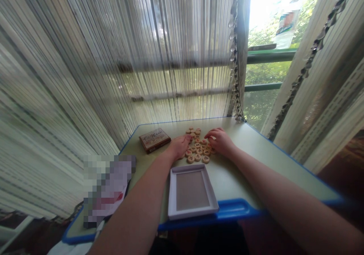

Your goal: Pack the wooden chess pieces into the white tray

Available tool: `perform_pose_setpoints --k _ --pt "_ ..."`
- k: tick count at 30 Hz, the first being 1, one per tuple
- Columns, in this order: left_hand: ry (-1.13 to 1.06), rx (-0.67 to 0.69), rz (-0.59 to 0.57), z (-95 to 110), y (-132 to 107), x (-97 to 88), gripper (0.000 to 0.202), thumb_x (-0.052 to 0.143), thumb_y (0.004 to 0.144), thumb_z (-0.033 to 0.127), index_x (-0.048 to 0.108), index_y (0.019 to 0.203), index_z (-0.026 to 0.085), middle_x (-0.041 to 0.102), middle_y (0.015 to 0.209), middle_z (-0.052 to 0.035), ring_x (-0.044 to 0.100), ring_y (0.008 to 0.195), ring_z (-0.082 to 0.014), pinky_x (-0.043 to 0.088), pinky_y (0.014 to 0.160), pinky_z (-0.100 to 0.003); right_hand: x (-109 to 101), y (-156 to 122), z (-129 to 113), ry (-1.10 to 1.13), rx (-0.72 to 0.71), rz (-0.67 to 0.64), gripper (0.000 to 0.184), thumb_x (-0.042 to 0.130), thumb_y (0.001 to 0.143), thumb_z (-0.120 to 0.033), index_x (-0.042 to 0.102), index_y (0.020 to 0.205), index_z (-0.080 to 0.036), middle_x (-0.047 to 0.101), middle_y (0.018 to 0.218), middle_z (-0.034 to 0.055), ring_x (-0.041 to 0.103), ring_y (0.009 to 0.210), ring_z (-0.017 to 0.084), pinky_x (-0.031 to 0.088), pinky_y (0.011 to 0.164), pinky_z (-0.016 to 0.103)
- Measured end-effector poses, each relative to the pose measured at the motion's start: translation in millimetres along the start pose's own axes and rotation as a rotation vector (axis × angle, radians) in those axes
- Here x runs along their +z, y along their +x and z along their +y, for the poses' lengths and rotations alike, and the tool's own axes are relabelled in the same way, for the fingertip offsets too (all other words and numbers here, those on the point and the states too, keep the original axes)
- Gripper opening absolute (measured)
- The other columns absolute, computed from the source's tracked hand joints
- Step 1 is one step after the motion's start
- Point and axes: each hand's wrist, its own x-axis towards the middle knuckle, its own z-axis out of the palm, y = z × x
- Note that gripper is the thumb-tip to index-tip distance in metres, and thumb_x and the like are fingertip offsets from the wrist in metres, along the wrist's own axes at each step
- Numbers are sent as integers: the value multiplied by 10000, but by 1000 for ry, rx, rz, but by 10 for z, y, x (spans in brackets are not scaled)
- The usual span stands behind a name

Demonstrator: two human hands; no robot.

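Several round wooden game discs [198,150] with red and dark marks lie in a loose heap on the pale green table [256,160]. My left hand [179,146] rests flat at the heap's left edge, fingers stretched toward the discs. My right hand [219,140] sits at the heap's right side with its fingers curled down onto the discs; whether it grips one is hidden. An empty white box tray [192,191] lies near the front edge, between my forearms. A brown printed box lid [154,139] lies to the left of the heap.
The table has a blue rim [236,208]. A blurred flat object [106,188] lies at its front left corner. Striped curtains [113,65] hang close behind and to both sides. A window with green bars [265,57] shows at the back right.
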Motion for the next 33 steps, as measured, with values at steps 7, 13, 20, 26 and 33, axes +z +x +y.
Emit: perform_pose_setpoints --k 7,13,20,26,33 --pt "116 34 18 -20 5 -22 515 191 916 420 594 1111 166 632 1125 -79 556 1068 -183 405 942 -289 12 -1 3 6 -4 -1 237 503 699 -84 708 718 -202 669 791 43 524 831 197 400 830 319" --pt "179 -7 -7 8 -1 -66 487 210 911 400 595 1118 184 651 1085 -84 574 1038 -198 416 909 -290 5 6 39 -7 55 -17 246 495 689 -78 710 711 -197 669 781 44 527 832 197 398 828 314" --pt "249 28 -7 4 -7 -59 431 286 891 406 618 1099 226 646 1114 -40 563 1053 -191 420 894 -277 -2 7 50 -3 80 -30 243 493 699 -95 713 725 -197 669 786 44 523 848 198 394 830 308" --pt "314 9 16 17 -23 -67 433 294 887 357 528 1224 218 565 1243 -50 451 1200 -209 333 1013 -349 2 12 43 -7 95 -45 249 494 696 -87 715 736 -196 669 802 44 525 859 195 392 828 300" --pt "355 55 -126 164 23 -56 460 287 863 318 419 1303 301 330 1436 17 178 1354 -254 164 1058 -540 9 15 8 -12 62 -68 254 491 709 -89 717 733 -204 671 798 38 530 845 191 392 830 300"
